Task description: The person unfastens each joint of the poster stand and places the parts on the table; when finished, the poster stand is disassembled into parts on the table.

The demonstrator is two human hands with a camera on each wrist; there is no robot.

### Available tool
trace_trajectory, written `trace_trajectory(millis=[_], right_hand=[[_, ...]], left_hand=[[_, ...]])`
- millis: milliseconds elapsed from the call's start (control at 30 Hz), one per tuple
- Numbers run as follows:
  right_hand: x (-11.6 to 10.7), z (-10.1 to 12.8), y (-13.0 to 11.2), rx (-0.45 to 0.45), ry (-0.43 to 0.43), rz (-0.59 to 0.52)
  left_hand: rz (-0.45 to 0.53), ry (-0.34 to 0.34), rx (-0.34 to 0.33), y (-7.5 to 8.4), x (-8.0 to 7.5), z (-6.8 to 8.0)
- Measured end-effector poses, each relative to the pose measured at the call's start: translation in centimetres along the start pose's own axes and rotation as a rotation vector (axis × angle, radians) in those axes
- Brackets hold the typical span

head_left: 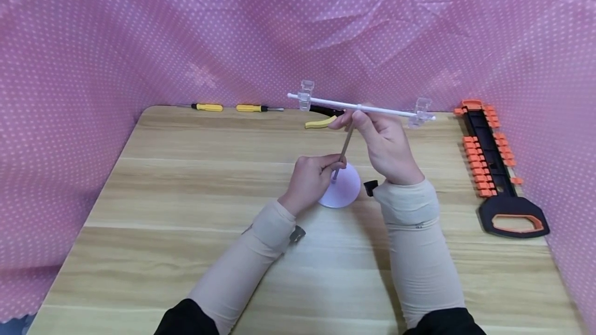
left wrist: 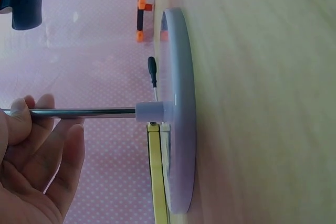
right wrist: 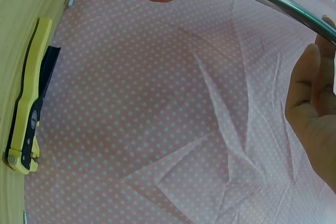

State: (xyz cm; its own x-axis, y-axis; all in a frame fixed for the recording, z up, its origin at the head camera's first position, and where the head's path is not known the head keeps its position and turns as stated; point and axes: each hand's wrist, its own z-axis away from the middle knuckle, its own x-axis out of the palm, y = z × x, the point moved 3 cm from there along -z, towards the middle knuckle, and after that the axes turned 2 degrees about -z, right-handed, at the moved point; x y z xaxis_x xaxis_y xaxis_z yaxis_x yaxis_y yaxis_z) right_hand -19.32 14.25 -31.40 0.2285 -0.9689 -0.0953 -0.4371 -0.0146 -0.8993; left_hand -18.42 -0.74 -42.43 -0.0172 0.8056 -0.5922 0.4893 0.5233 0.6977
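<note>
My left hand (head_left: 309, 179) pinches the metal rod (head_left: 343, 150) low near the round base (head_left: 343, 189), while my right hand (head_left: 384, 143) holds its top, the rod standing nearly upright under the white crossbar (head_left: 363, 107).

Display stand: round pale lilac base (head_left: 346, 193), flat on wooden tabletop, short collar at centre. Thin metal rod (head_left: 343, 155) seated in collar, rising slightly tilted. White crossbar (head_left: 360, 107) at rod top, roughly horizontal, sloping down to right. Clear plastic clip (head_left: 304, 96) near left end, second clear clip (head_left: 420, 110) near right end.
</note>
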Motion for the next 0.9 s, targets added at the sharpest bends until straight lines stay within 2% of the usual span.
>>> trace_trajectory(millis=[667, 900], right_hand=[[-0.29, -0.01, -0.03, -0.071, -0.019, 0.065], [-0.12, -0.07, 0.17, -0.100, -0.036, 0.083]], left_hand=[[-0.002, -0.007, 0.007, 0.22, 0.09, -0.23], [0.014, 0.001, -0.009, 0.30, 0.10, -0.05]])
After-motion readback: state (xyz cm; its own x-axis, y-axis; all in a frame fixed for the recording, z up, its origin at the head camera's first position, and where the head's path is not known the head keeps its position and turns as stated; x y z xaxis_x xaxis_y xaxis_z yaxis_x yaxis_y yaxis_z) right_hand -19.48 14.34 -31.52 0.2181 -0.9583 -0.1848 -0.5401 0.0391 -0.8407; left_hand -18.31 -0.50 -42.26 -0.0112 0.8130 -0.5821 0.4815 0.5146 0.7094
